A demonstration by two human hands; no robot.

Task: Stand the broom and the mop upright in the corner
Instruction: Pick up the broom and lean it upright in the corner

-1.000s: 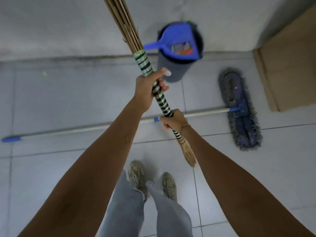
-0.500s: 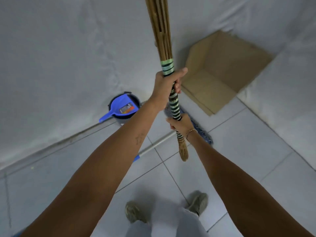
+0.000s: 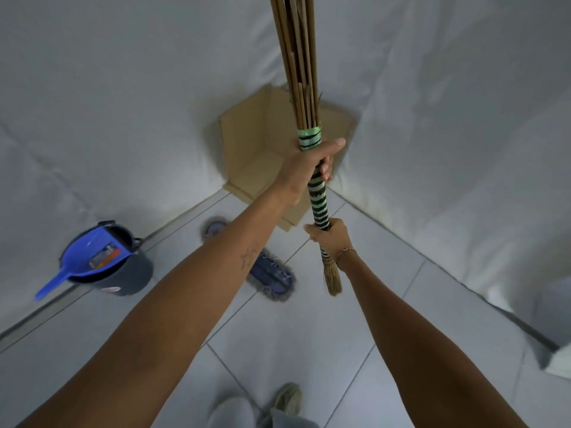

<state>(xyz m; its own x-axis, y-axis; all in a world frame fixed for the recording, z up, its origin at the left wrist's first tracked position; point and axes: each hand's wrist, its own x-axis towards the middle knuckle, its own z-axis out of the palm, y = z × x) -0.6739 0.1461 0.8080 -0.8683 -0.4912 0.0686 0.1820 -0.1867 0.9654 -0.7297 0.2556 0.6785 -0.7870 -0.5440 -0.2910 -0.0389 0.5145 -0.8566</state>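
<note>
I hold a straw broom (image 3: 319,205) nearly vertical, bristles pointing up out of the frame and its tufted handle end hanging above the floor. The handle is wrapped in green and black tape. My left hand (image 3: 304,168) grips it high, just under the bristle binding. My right hand (image 3: 329,239) grips it lower down. The broom lines up in front of the room corner. The mop head (image 3: 272,278), blue with a grey fringe, lies flat on the tiles behind my left forearm; its pole is hidden.
A cardboard sheet (image 3: 256,156) is folded into the corner between the two white walls. A dark bucket (image 3: 129,273) with a blue dustpan (image 3: 92,257) resting in it stands by the left wall. My shoes (image 3: 287,400) show at the bottom.
The view has swung right, from the left wall and bucket toward the corner. The broom came more upright and now stands before the cardboard. Both hands keep their grip.
</note>
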